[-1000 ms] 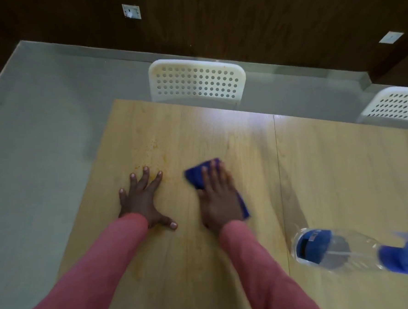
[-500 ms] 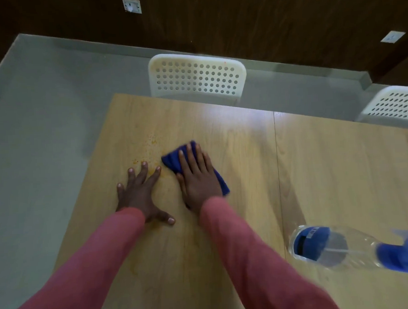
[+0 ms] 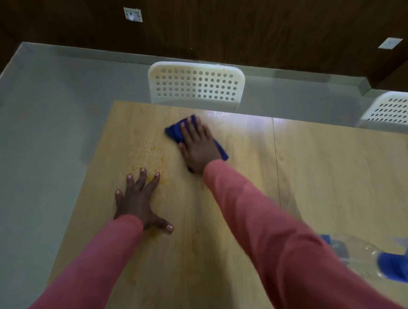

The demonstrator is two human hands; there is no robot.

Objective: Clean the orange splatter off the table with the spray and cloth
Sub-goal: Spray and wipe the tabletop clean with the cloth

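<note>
Our right hand [image 3: 199,147] presses the blue cloth [image 3: 175,132] flat on the bench [image 3: 343,181], beside the orange splatter [image 3: 154,152]; our left hand [image 3: 139,201] rests spread flat, fingers wide.

Blue cloth [image 3: 175,131] flat beside orange splatter [image 3: 153,150]; spray bottle [image 3: 362,252] seemingly lying.

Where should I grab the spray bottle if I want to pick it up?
Probably around the clear body of the spray bottle, coming down from above. It lies on its side on the table, blue trigger head toward the right edge, so the round body is the easiest part to wrap fingers around.
</note>
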